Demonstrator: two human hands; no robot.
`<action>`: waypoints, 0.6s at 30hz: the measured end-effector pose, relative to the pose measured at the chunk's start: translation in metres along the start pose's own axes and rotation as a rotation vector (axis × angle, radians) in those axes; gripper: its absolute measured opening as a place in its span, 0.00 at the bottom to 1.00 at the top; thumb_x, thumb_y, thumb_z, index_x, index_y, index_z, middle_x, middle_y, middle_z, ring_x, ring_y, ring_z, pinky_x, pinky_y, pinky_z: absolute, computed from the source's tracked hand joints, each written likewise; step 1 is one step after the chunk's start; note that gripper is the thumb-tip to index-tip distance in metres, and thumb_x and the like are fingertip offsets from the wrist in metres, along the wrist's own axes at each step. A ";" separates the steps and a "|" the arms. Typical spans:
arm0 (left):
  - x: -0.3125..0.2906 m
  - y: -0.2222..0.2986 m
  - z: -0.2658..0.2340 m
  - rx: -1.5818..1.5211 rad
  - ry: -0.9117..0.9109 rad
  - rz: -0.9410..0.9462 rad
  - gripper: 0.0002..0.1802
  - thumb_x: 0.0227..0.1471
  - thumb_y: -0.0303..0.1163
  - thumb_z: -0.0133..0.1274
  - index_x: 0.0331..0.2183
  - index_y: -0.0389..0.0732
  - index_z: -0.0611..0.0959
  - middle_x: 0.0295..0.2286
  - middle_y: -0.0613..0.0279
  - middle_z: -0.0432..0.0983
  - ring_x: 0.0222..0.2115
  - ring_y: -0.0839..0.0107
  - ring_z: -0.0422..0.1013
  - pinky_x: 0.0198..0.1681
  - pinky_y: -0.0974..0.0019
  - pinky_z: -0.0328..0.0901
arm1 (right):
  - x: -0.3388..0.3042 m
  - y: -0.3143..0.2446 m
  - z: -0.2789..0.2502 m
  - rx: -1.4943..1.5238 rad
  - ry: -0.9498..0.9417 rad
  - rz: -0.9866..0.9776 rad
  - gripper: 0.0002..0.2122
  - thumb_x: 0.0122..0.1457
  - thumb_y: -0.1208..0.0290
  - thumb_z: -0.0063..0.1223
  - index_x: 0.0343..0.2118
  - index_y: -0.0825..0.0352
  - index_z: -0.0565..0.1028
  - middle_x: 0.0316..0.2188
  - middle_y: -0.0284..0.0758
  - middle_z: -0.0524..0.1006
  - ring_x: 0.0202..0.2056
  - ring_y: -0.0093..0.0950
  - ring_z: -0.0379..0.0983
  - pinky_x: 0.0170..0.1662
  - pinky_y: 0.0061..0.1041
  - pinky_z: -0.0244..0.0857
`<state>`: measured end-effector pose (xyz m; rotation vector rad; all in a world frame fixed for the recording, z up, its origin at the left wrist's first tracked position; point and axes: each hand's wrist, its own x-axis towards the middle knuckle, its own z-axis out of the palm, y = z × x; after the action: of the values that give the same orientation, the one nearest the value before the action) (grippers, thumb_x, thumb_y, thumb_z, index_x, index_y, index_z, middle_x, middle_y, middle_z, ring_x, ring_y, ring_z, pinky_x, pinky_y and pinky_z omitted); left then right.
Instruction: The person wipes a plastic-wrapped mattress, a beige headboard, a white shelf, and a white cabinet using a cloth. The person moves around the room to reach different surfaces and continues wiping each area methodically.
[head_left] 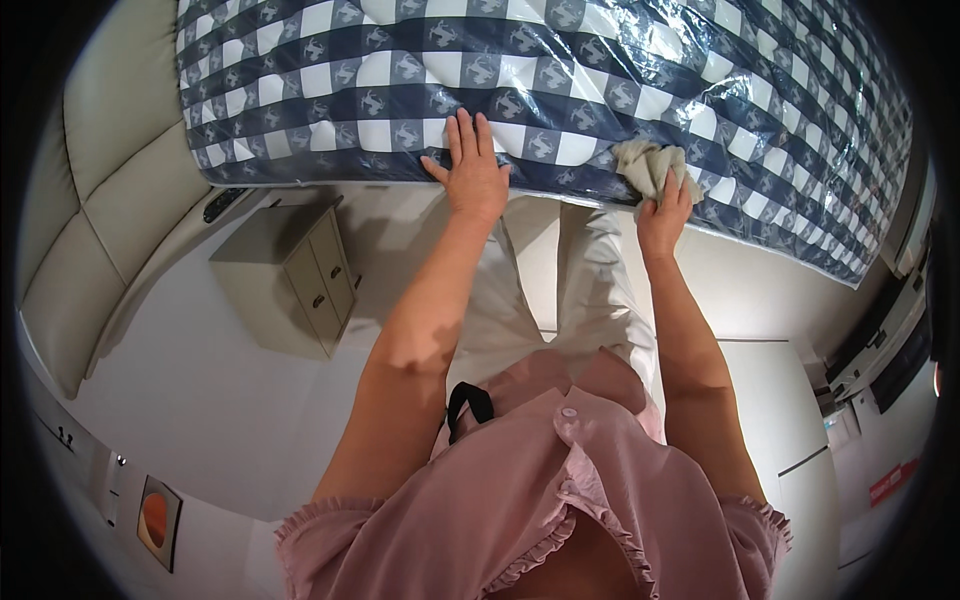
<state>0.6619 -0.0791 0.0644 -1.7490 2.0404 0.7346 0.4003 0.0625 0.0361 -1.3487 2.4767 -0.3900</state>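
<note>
A mattress (pixel 370 75) in a blue and white checked cover, wrapped in shiny clear plastic, stretches across the top of the view. Near its close edge my left hand (pixel 475 178) lies flat on the plastic, fingers stretched out and holding nothing. My right hand (pixel 665 215) grips a crumpled beige cloth (pixel 648 168) against the same edge, farther right. Part of the cloth is hidden by the fingers.
A padded beige headboard (pixel 125 170) rises at the left. Below it stands a small nightstand (pixel 290 270) with two drawer handles. White cabinets (pixel 765 400) are at the lower right, and a framed picture (pixel 158 522) hangs at the lower left.
</note>
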 end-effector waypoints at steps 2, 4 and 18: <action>-0.003 -0.008 -0.007 0.017 -0.004 -0.003 0.48 0.52 0.44 0.57 0.65 0.44 0.50 0.67 0.60 0.35 0.68 0.62 0.32 0.58 0.20 0.36 | 0.011 -0.005 0.024 0.009 0.077 0.079 0.30 0.47 0.81 0.51 0.58 0.65 0.66 0.58 0.55 0.62 0.58 0.54 0.58 0.61 0.45 0.52; -0.004 -0.020 -0.008 0.032 0.011 -0.001 0.47 0.53 0.43 0.57 0.65 0.44 0.50 0.67 0.61 0.35 0.68 0.62 0.32 0.58 0.21 0.36 | 0.033 -0.033 0.031 0.071 0.095 0.020 0.28 0.47 0.80 0.51 0.56 0.68 0.67 0.56 0.57 0.63 0.57 0.55 0.58 0.61 0.46 0.51; -0.007 -0.095 -0.018 -0.133 0.142 -0.109 0.46 0.51 0.40 0.59 0.65 0.45 0.52 0.66 0.53 0.38 0.67 0.54 0.36 0.60 0.27 0.38 | 0.080 -0.212 0.063 -0.165 -0.146 -0.386 0.27 0.47 0.73 0.58 0.54 0.56 0.70 0.58 0.36 0.65 0.60 0.39 0.58 0.48 0.47 0.63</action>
<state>0.7577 -0.0933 0.0682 -2.0226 2.0075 0.7470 0.5455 -0.1226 0.0463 -1.8580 2.1656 -0.1621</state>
